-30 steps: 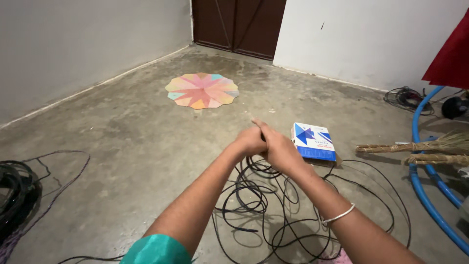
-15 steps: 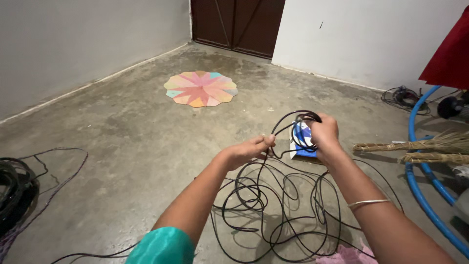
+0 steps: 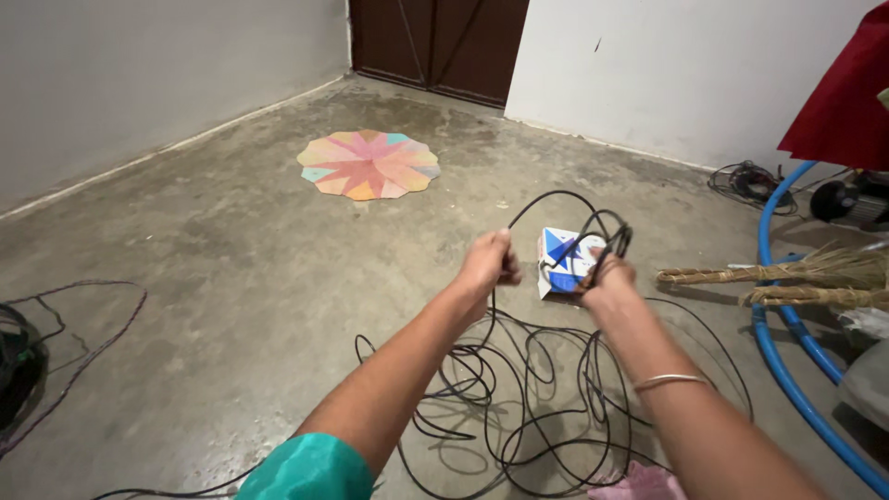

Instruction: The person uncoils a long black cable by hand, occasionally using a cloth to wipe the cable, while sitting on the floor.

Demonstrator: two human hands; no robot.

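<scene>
A long black cable [image 3: 519,407] lies in tangled loops on the concrete floor below my arms. My left hand [image 3: 488,262] is closed around one strand of it. My right hand [image 3: 604,275] grips several small coiled loops of the same cable, raised above the floor. An arc of cable spans between the two hands. A blue and white box [image 3: 558,261] sits on the floor just behind my hands, partly hidden by them.
A multicoloured round mat [image 3: 369,164] lies farther back on the floor. A blue hose [image 3: 787,343] curves along the right, beside two straw brooms [image 3: 787,281]. More dark cable [image 3: 18,361] lies at the far left. A brown door [image 3: 435,42] stands at the back.
My hands were together a second ago; they have moved apart and then closer again, drawing cable up and adding loops to the coil in my right hand.
</scene>
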